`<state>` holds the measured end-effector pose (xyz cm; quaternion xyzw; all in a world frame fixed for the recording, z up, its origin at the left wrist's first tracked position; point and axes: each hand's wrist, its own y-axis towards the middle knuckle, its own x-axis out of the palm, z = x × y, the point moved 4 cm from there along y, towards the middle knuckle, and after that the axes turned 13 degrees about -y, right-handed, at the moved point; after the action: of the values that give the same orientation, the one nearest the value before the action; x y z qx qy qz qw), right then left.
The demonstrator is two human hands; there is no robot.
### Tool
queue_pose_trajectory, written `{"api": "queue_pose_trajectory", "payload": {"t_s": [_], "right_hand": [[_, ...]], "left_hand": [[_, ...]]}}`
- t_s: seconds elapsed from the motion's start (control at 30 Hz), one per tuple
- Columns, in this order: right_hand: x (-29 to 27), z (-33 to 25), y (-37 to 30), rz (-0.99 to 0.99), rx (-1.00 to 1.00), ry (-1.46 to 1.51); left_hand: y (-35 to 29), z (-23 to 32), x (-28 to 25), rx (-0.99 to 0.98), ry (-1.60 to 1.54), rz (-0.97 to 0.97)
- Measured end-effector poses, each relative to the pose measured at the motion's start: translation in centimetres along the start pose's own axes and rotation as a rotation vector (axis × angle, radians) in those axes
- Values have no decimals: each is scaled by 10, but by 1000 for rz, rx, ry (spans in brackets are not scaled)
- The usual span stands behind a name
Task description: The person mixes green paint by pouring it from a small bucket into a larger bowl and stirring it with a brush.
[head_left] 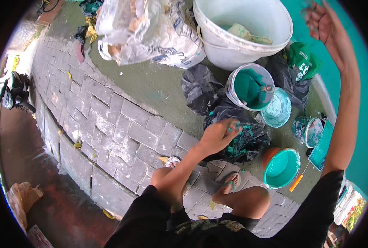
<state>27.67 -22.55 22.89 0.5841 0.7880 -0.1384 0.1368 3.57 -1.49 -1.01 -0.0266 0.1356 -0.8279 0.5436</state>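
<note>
Sack [151,37], wht, crumpled, on ground. Blk bag [199,89], plastic, bunched. L hand [220,135], fingers curled, teal-smeared; can't tell if anything pinched. Paint-streaked bag [247,142], blk plastic, directly under L hand; contact unclear. Lg bucket [225,56], wht. Paint pail [262,73], teal contents, just beside paint-streaked bag. Orange tub [268,158], teal inside. Sm tin [302,129], teal-smeared. R hand [322,24], raised by teal wall [362,78], part-open, blurred, looks empty.

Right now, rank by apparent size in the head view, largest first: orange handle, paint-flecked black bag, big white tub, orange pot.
Big white tub
Paint-flecked black bag, partly behind the left hand
Orange pot
Orange handle
</note>
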Motion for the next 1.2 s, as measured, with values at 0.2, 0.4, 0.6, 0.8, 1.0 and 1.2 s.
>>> {"api": "queue_pose_trajectory", "payload": {"t_s": [0.2,0.4,0.6,0.8,1.0,1.2], "right_hand": [[-6,42,6,-62,294,9],[-22,59,43,17,341,-187],[39,141,123,-33,317,-853],[71,238,179,-185,610,-1075],[98,297,187,-438,797,-897],[90,337,147,-104,1100,-549]], "left_hand": [[-49,-56,-6,-372,-449,315],[-115,62,-40,-557,-683,592],[-82,104,-62,-605,-817,574],[-33,84,-91,-666,-775,415],[-33,52,-179,-747,-626,426],[-34,49,-164,-866,-663,404]]}}
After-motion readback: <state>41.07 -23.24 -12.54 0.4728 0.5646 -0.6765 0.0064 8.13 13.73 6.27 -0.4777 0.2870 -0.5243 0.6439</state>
